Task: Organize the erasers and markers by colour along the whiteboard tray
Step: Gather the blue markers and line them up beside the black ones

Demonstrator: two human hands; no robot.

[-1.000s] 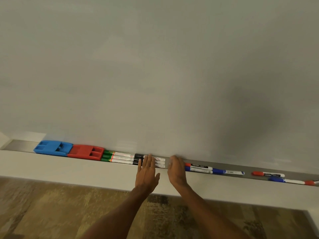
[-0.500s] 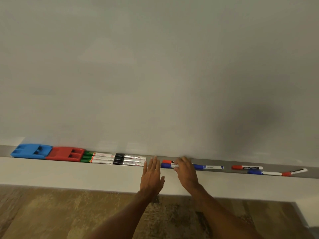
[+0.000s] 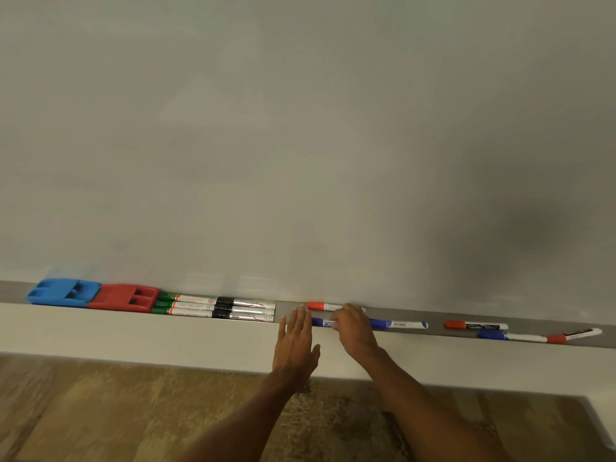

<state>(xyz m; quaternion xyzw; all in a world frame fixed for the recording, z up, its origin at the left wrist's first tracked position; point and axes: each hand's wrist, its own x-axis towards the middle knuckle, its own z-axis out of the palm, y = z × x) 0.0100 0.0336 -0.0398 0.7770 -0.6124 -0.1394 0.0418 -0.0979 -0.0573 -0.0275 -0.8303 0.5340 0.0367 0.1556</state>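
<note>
A grey whiteboard tray (image 3: 290, 310) runs across the view. At its left lie a blue eraser (image 3: 63, 292) and a red eraser (image 3: 125, 297), then three green-capped markers (image 3: 216, 308) side by side. My left hand (image 3: 295, 341) is flat and open at the tray's front edge, holding nothing. My right hand (image 3: 350, 326) rests with its fingers on a red-capped marker (image 3: 321, 306) and a blue-capped marker (image 3: 321, 322). Another blue marker (image 3: 398, 324) lies to the right, then a red marker (image 3: 475, 325), a blue marker (image 3: 493, 335) and a red one (image 3: 573, 335).
The blank whiteboard (image 3: 300, 145) fills the upper view. A white ledge (image 3: 133, 341) runs below the tray, and a brown patterned floor (image 3: 100, 411) lies beneath it.
Both hands have shifted right along the tray, away from the green markers. My right hand now lies on the red and blue markers. The view has turned right.
</note>
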